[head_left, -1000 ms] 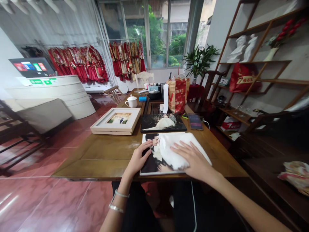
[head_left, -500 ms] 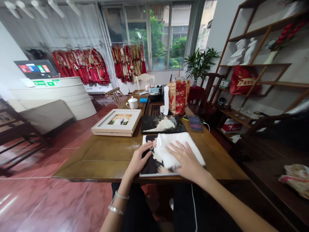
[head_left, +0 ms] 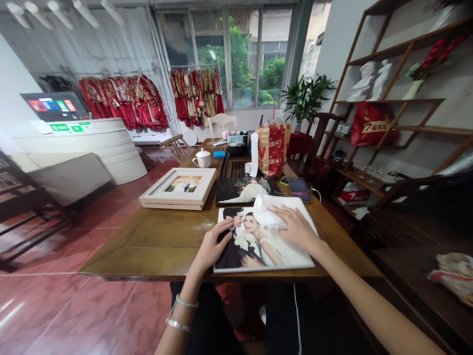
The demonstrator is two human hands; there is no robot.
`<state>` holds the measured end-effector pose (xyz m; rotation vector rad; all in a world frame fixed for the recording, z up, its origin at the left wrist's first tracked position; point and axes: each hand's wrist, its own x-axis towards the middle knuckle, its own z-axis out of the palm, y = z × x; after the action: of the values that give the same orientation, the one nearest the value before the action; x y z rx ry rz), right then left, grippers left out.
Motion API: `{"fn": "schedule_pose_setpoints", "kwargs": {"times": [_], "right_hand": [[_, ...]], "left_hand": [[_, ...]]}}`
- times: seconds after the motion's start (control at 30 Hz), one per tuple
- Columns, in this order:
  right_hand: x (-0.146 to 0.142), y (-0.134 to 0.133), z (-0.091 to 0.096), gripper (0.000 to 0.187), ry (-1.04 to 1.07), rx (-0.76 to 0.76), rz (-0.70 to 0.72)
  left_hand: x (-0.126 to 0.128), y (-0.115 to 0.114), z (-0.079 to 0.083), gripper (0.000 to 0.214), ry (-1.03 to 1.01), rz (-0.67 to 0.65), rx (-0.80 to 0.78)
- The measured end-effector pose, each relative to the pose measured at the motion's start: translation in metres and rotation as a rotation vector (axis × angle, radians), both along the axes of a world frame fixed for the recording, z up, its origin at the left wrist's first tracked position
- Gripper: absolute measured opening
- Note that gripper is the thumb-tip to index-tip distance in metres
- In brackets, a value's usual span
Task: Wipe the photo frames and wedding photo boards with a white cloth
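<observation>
A photo panel (head_left: 254, 251) showing a couple lies flat at the table's front edge. My left hand (head_left: 213, 246) rests on its left side, fingers stretched out and thumb apart. Over the panel's upper right part is a bunched white cloth (head_left: 266, 213). My right hand (head_left: 297, 229) grips this cloth from above, and it hides the panel's upper right area. Just behind lies a second, dark photo panel (head_left: 236, 191) with a pale gown in its picture, its right part partly covered by the cloth.
A pale framed picture (head_left: 158, 201) sits on the wooden table (head_left: 148, 246) at the left. Farther back are a white lidded cup (head_left: 203, 159), a blue box (head_left: 219, 154) and a red-and-tan paper bag (head_left: 273, 150). A phone (head_left: 300, 190) with a white cable lies right.
My right hand has moved up and to the right with the cloth, which is now more bunched. More of the couple's picture shows. My left hand has stayed in place.
</observation>
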<state>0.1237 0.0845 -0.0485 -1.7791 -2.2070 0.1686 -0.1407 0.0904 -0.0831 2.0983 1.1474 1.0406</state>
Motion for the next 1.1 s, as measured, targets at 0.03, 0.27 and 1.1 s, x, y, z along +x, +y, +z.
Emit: {"fn": "schedule_pose_setpoints", "kwargs": {"times": [0.03, 0.27, 1.1], "right_hand": [[-0.003, 0.009, 0.000, 0.059, -0.018, 0.001, -0.030], [-0.045, -0.011, 0.000, 0.067, -0.099, 0.001, 0.065], [-0.063, -0.049, 0.001, 0.070, -0.191, 0.002, -0.074]], "left_hand": [[0.000, 0.000, 0.000, 0.033, 0.000, 0.002, 0.003], [0.001, -0.002, 0.002, 0.032, 0.002, 0.003, 0.016], [0.001, -0.002, 0.003, 0.034, -0.044, 0.013, -0.022]]}}
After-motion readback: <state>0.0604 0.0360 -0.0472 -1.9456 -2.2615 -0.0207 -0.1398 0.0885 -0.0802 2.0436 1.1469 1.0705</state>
